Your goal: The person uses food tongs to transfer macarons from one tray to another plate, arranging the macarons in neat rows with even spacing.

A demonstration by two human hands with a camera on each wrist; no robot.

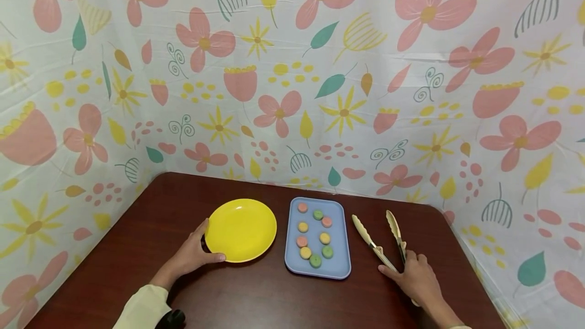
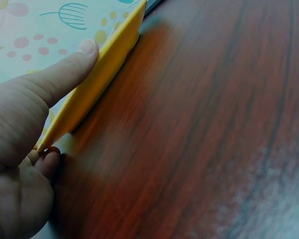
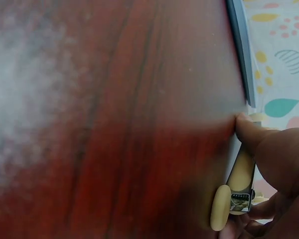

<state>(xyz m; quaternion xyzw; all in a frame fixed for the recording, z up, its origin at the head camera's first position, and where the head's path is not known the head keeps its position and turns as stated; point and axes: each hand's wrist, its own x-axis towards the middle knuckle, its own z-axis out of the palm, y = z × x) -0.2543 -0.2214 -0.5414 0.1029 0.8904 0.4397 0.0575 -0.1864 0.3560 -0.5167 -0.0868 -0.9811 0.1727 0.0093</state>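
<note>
My left hand [image 1: 191, 252] grips the near left rim of a round yellow plate [image 1: 240, 230]. In the left wrist view the thumb lies over the rim of the plate [image 2: 97, 82], with fingertips curled below it. My right hand [image 1: 418, 279] holds a pair of beige and metal tongs [image 1: 374, 248] by its handles, and the arms of the tongs spread apart, tips pointing away. The right wrist view shows the thumb and fingers around the tongs' handle [image 3: 243, 172]. Between the hands lies a blue tray [image 1: 315, 267] with several small pink, yellow and green macarons [image 1: 315, 260].
Everything sits on a dark reddish-brown wooden table [image 1: 256, 298]. A flower-printed cloth [image 1: 283, 85] hangs along the back and both sides of the table. At the left sleeve a black object [image 1: 172, 319] shows near the bottom edge.
</note>
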